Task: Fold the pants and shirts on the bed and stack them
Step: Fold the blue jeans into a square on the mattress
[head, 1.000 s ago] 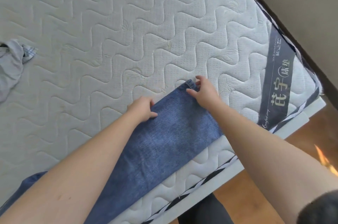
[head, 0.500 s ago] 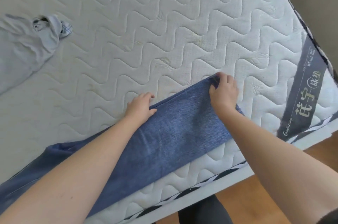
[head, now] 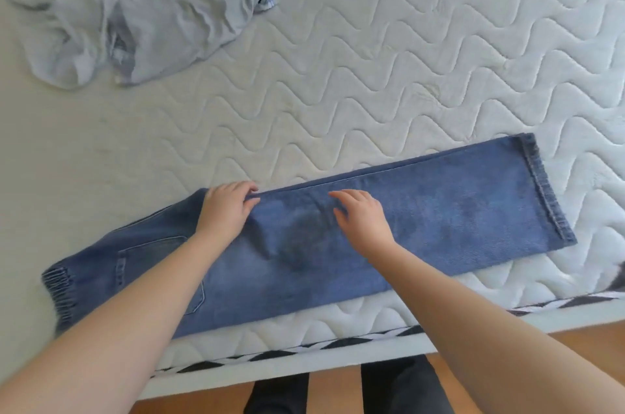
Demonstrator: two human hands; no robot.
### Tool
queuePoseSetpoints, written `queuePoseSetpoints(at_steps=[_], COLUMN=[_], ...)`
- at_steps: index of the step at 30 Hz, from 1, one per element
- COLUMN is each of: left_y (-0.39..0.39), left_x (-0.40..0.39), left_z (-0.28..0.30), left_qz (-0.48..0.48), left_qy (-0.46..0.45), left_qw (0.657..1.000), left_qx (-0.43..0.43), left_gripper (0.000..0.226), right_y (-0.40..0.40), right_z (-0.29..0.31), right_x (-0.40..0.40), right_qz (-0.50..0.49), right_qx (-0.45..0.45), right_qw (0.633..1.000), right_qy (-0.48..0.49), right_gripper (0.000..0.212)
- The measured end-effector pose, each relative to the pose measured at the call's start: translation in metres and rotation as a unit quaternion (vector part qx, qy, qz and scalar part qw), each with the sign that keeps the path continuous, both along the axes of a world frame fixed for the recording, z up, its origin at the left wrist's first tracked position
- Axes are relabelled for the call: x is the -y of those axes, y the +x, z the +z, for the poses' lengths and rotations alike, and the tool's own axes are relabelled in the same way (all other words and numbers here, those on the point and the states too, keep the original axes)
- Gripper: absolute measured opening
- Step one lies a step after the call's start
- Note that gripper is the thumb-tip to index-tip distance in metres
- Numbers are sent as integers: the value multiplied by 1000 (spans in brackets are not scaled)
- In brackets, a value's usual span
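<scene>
Near 6 o'clock, blue denim pants lie flat: left hand pinches far seam, right hand fingers spread; smooth hemward w/ flat palms before folding.

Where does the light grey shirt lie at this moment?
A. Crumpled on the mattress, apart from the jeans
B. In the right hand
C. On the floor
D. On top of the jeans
A: the shirt lies crumpled on the mattress at the far left, apart from the jeans, which both hands touch.
</scene>
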State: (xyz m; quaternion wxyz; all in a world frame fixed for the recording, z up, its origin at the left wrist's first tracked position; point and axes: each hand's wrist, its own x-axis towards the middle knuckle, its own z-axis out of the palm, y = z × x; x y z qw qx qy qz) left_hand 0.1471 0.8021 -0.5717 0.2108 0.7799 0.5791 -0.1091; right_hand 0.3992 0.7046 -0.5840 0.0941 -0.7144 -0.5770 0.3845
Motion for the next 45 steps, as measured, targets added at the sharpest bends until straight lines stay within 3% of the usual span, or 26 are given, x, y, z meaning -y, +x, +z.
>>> queuePoseSetpoints(at_steps=[5, 8, 12, 16, 21, 25, 28, 32, 36, 39, 45], left_y=[-72, -91, -98, -99, -100, -101, -108, -122, -136, -141, -148], left_x=[-6, -14, -32, -51, -58, -61, -59, -50, -35, -16, 25], left_z=[-1, -7, -13, -16, -23, -34, -39, -32, -23, -14, -6], left_qz=[-56, -67, -49, -3, 71, 172, 186, 156, 144, 109, 31], left_qy=[-9, 34, 68, -3, -48, -73, -123, -172, -80, 15, 157], left_qw=[997, 995, 995, 999, 996, 981, 974, 971, 981, 984, 975], left_qx=[-43, -70, -62, -51, 7, 46, 35, 57, 99, 138, 154], left_gripper=[39, 42, 29, 9, 9, 30, 41, 52, 32, 20, 28], right_y=[-66, -101, -136, -148, -142, -137, -134, -134, -136, -141, -164], right_z=[1, 1, -4, -17, -28, -36, -41, -38, -28, -17, 1], right_x=[-14, -25, -47, -71, -91, -99, -96, -93, -82, -68, -25], right_qz=[46, 78, 102, 133, 43, 65, 57, 47, 90, 75, 63], right_qx=[-4, 8, 29, 87, 67, 125, 163, 139, 146, 128, 54], right_qw=[999, 997, 994, 987, 992, 987, 984, 989, 984, 986, 992], right_qy=[-5, 9, 35, -18, -98, -73, -43, -24, 45, 81, 95], right_gripper=[41, 47, 55, 29, 21, 31, 45, 33, 15, 15, 16])
